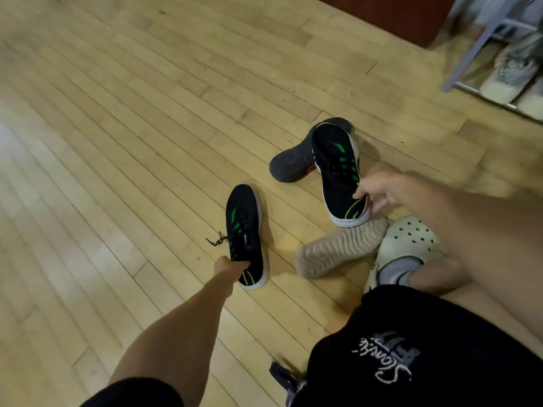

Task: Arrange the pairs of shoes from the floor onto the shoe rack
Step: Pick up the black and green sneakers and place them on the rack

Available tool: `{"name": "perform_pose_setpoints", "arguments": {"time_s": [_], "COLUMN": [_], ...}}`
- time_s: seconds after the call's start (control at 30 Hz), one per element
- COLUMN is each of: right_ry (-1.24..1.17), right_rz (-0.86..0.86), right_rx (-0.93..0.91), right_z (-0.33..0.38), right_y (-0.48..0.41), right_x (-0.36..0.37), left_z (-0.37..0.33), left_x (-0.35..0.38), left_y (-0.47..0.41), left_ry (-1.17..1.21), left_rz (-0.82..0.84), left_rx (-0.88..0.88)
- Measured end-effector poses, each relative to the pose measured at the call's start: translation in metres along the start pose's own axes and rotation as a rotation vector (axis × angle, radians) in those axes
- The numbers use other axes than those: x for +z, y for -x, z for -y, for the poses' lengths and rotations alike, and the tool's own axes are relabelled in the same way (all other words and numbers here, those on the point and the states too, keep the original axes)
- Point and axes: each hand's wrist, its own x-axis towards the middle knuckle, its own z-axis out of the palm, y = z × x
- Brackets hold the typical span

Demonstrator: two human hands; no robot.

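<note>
Two black sneakers with green stripes and white soles make a pair. My left hand (230, 267) grips the heel of the left sneaker (245, 235), which rests on the wooden floor with its lace trailing. My right hand (379, 186) pinches the heel of the right sneaker (338, 168), held above the floor. Behind that one a dark grey shoe (292, 161) lies on its side, sole showing. A beige shoe (340, 248) lies sole-up beside my foot. The shoe rack (470, 54) stands at the top right with pale sneakers (509, 73) on its low shelf.
My own foot wears a cream clog (408, 239) and grey sock at the right. My black shorts fill the lower right. A dark red-brown cabinet (390, 16) stands at the top, left of the rack. Wooden floorboards (117, 142) stretch away to the left.
</note>
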Motion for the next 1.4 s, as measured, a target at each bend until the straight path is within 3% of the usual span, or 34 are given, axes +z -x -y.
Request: {"name": "perform_pose_setpoints", "arguments": {"time_s": [0.33, 0.57, 0.73, 0.97, 1.17, 1.4], "right_ry": [0.098, 0.057, 0.010, -0.146, -0.254, -0.352], "right_rz": [0.018, 0.043, 0.033, -0.020, -0.239, -0.500], "right_rx": [-0.064, -0.086, -0.115, -0.167, -0.242, -0.196], "right_z": [0.014, 0.017, 0.028, 0.054, 0.044, -0.026], "right_y": [0.014, 0.021, 0.028, 0.044, 0.078, 0.117], "right_x": [-0.004, -0.003, -0.016, -0.082, -0.186, -0.309], "left_z": [0.007, -0.015, -0.069, -0.201, -0.316, -0.410], "left_x": [0.009, -0.022, -0.053, -0.065, -0.023, 0.064], "left_y": [0.005, 0.031, 0.062, 0.121, 0.192, 0.286], "left_ry": [-0.084, 0.355, 0.508, 0.527, 0.392, 0.238], "left_rz": [0.108, 0.194, 0.189, 0.223, 0.369, 0.568], "left_rx": [0.025, -0.070, 0.113, 0.408, 0.614, 0.801]}}
